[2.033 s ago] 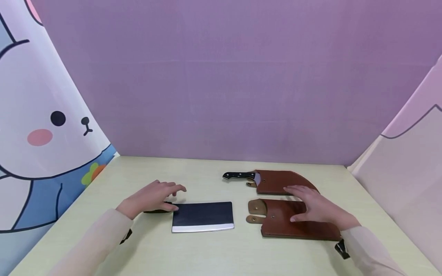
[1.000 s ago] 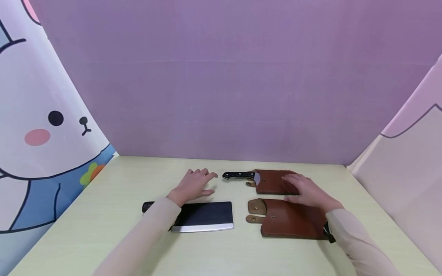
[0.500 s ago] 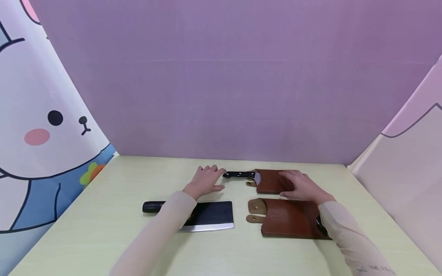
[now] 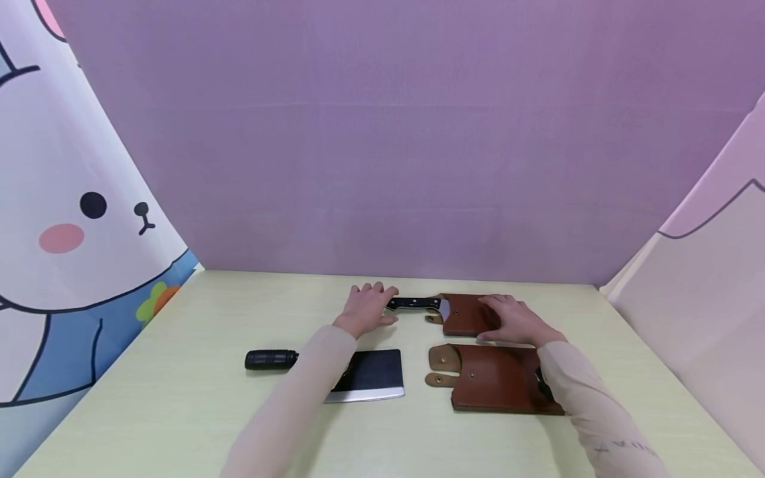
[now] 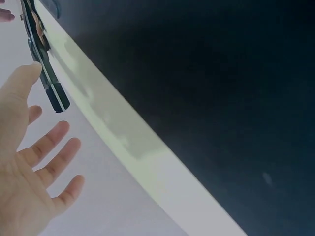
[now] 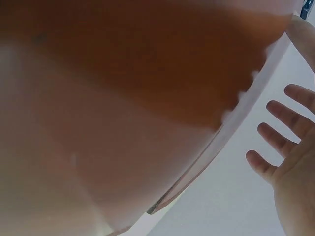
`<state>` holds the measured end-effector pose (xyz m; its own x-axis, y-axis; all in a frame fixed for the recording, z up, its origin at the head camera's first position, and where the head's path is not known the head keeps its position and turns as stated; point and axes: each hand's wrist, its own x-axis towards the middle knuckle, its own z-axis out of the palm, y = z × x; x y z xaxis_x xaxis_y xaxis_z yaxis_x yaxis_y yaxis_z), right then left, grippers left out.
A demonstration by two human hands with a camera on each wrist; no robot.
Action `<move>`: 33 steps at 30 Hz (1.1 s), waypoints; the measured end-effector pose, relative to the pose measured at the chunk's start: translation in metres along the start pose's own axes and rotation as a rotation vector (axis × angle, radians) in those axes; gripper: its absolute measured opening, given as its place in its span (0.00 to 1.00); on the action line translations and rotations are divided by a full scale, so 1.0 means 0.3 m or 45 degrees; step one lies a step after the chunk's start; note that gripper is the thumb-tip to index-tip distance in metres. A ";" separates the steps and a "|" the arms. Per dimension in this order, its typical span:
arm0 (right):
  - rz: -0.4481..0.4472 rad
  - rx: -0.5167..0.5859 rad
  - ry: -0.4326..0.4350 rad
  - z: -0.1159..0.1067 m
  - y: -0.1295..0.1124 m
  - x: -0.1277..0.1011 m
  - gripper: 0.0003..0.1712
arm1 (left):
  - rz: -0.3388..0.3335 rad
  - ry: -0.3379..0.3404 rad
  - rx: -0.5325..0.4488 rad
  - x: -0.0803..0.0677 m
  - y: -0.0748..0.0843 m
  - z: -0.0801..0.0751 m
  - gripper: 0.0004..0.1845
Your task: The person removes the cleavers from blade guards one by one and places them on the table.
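A knife with a black riveted handle (image 4: pixel 417 303) lies at the back, its blade mostly inside a brown leather sheath (image 4: pixel 469 313). Beside the handle's end is my left hand (image 4: pixel 366 312), fingers spread and thumb apart. The left wrist view has the same handle (image 5: pixel 58 98) close to my thumb, with no fingers wrapped round it. Over the right part of that sheath is my right hand (image 4: pixel 516 322), fingers extended; contact is unclear. In the right wrist view, its fingers (image 6: pixel 288 118) look loosely straight.
A cleaver (image 4: pixel 378 370) with a black ribbed handle lies in front, partly covered by my left sleeve. A second brown sheath (image 4: pixel 496 380) with strap flaps lies to its right under my right forearm. A purple curtain (image 4: pixel 382 146) stands behind the table (image 4: pixel 239 425).
My left hand has moved from the cleaver's handle, rightward and away from me, to the knife's handle. My right hand has shifted left onto the farther sheath. The knives and sheaths stay put.
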<state>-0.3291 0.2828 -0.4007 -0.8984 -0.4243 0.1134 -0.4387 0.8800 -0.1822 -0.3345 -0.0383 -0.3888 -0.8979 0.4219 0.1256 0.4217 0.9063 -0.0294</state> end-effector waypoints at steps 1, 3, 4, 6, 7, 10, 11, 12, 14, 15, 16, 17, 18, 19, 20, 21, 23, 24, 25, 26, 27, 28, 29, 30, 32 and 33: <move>0.003 0.001 -0.008 0.000 -0.002 0.002 0.50 | -0.005 -0.003 0.000 0.003 0.002 -0.001 0.30; 0.016 0.005 -0.026 -0.002 -0.005 0.006 0.51 | -0.018 -0.013 -0.002 0.010 0.005 -0.004 0.30; 0.016 0.000 -0.033 -0.002 -0.006 0.009 0.51 | -0.021 -0.021 0.000 0.013 0.006 -0.005 0.30; 0.020 0.002 -0.047 -0.003 -0.011 0.013 0.52 | -0.028 -0.035 -0.003 0.019 0.008 -0.004 0.30; 0.018 -0.002 -0.054 -0.003 -0.013 0.015 0.52 | -0.030 -0.039 -0.009 0.022 0.009 -0.002 0.30; 0.020 0.003 -0.072 -0.004 -0.018 0.023 0.53 | -0.038 -0.058 -0.023 0.030 0.012 0.004 0.30; 0.021 0.007 -0.078 -0.005 -0.020 0.025 0.54 | -0.042 -0.062 -0.028 0.033 0.013 0.007 0.31; 0.021 0.007 -0.083 -0.005 -0.021 0.026 0.54 | -0.045 -0.064 -0.030 0.036 0.014 0.010 0.31; 0.025 0.013 -0.090 -0.005 -0.022 0.030 0.54 | -0.052 -0.066 -0.032 0.042 0.016 0.017 0.31; 0.030 0.016 -0.092 -0.003 -0.021 0.032 0.54 | -0.056 -0.068 -0.031 0.046 0.017 0.020 0.31; 0.034 0.016 -0.095 -0.002 -0.021 0.035 0.54 | -0.063 -0.074 -0.030 0.047 0.019 0.020 0.31; 0.037 0.017 -0.099 0.000 -0.020 0.038 0.54 | -0.069 -0.080 -0.032 0.049 0.020 0.021 0.31; 0.042 0.017 -0.104 0.001 -0.020 0.040 0.54 | -0.072 -0.081 -0.033 0.051 0.021 0.023 0.30; 0.048 0.019 -0.110 0.003 -0.018 0.042 0.55 | -0.075 -0.090 -0.036 0.053 0.022 0.024 0.31; 0.056 0.023 -0.115 0.004 -0.017 0.044 0.55 | -0.077 -0.095 -0.038 0.054 0.024 0.025 0.31; 0.062 0.025 -0.123 0.005 -0.015 0.045 0.55 | -0.077 -0.100 -0.041 0.056 0.025 0.027 0.31; 0.068 0.026 -0.135 0.005 -0.016 0.047 0.55 | -0.073 -0.102 -0.043 0.058 0.025 0.030 0.31; 0.069 0.027 -0.139 0.005 -0.015 0.048 0.55 | -0.071 -0.103 -0.042 0.059 0.025 0.033 0.31; 0.070 0.028 -0.143 0.006 -0.014 0.051 0.55 | -0.070 -0.109 -0.041 0.060 0.025 0.034 0.31; 0.069 0.027 -0.147 0.006 -0.012 0.053 0.55 | -0.069 -0.107 -0.045 0.060 0.026 0.035 0.31; 0.068 0.022 -0.150 0.006 -0.011 0.055 0.55 | -0.067 -0.111 -0.052 0.061 0.027 0.036 0.31; 0.067 0.017 -0.152 0.006 -0.010 0.057 0.56 | -0.067 -0.115 -0.057 0.062 0.029 0.037 0.30; 0.069 0.018 -0.157 0.006 -0.008 0.058 0.56 | -0.067 -0.121 -0.062 0.063 0.030 0.037 0.30; 0.071 0.016 -0.161 0.006 -0.007 0.061 0.56 | -0.066 -0.119 -0.069 0.064 0.032 0.037 0.30; 0.077 0.013 -0.168 0.006 -0.005 0.065 0.56 | -0.064 -0.121 -0.081 0.066 0.038 0.037 0.29; 0.081 0.011 -0.171 0.007 -0.004 0.068 0.57 | -0.063 -0.121 -0.083 0.068 0.040 0.038 0.29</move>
<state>-0.3470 0.2725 -0.4001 -0.9189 -0.3934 -0.0305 -0.3807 0.9043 -0.1932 -0.3491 -0.0183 -0.3979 -0.9245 0.3799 0.0307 0.3809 0.9238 0.0392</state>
